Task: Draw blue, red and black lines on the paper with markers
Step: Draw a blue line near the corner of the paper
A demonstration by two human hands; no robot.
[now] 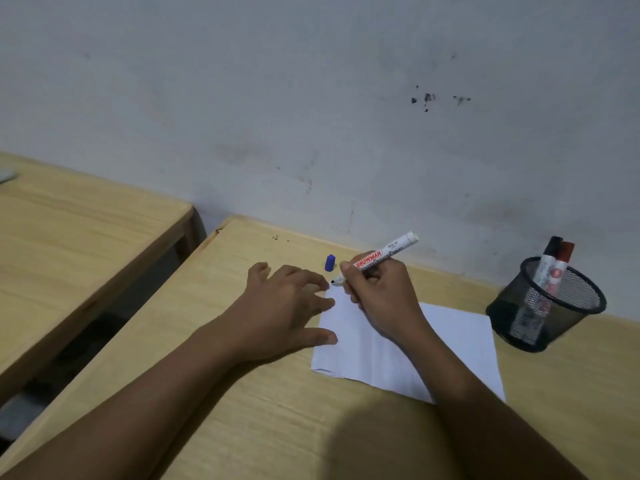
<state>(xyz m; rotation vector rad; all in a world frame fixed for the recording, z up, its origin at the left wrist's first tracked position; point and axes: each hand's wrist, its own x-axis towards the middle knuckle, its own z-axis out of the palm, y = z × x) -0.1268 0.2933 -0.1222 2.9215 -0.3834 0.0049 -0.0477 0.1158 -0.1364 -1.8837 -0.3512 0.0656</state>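
The right hand [377,292] has a clenched writing grip on the uncapped marker [381,258], fingers wrapped low on the barrel near the nib, with the tail end slanting up and away toward the wall [311,98]. The nib sits at the far left corner of the paper [450,341], touching it or just above it; the blur there makes it hard to say which. The left hand [287,306] grasps nothing: it lies flat and spread, fingertips pressing on the paper's left edge. The blue cap [330,262] rests on the table [242,393] just beyond the two hands, which suggests this marker is the blue one, and no line shows on the sheet yet. The marker should be light and rigid, its smooth plastic barrel a little slippery, so a hold close to the nib gives the best control and keeps the tip from wobbling. The paper is thin, limp and prone to sliding on the smooth wood (a fold or crease already runs across it), so it needs pinning near where the stroke starts, as the left hand now does. Two more markers, one with a black cap [554,245] and one with a red cap [566,252], stand capped in the mesh cup [547,317] just beside the paper's right edge.
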